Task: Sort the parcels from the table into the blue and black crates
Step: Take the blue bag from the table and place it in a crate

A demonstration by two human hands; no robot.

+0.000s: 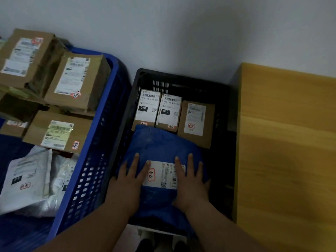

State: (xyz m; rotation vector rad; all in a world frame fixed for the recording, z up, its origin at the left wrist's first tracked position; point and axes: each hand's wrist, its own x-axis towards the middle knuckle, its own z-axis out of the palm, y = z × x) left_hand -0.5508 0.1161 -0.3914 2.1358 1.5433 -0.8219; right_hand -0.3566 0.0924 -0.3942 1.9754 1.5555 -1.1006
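Against a pale wall, the black crate (145,73) holds a blue poly mailer (160,146) — left hand (127,182) and right hand (190,180) lie flat on it, fingers spread.

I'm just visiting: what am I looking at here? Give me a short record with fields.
black crate: three labelled boxes at the back, blue bag parcel in front
left hand: flat on the blue parcel, fingers spread
right hand: flat on the same parcel, partly over its label
blue crate: cardboard boxes and white bags inside
table: wooden, right of the black crate
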